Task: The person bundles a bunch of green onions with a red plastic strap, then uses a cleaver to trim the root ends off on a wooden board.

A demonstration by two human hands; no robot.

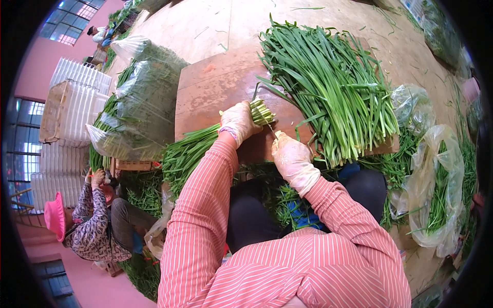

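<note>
My left hand [240, 123], in a pale glove, is wrapped round a small bunch of garlic chives [192, 145]. Their pale stem ends point right, and the leaves trail down to the left under my forearm. Just right of those ends my right hand [292, 156], also gloved, is closed with its fingers curled. A thin dark line runs near its fingertips along the stem ends; what the hand holds is too small to make out. Both hands are over a wet brown wooden board [215, 84]. A big pile of garlic chives [328, 87] covers the board's right side, stems toward me.
A large clear plastic bag of greens [144, 97] stands left of the board. White crates [77, 97] are stacked farther left. A person in a pink hat [92, 220] handles greens at lower left. Another plastic bag [436, 190] with greens lies at right. Loose greens lie around my knees.
</note>
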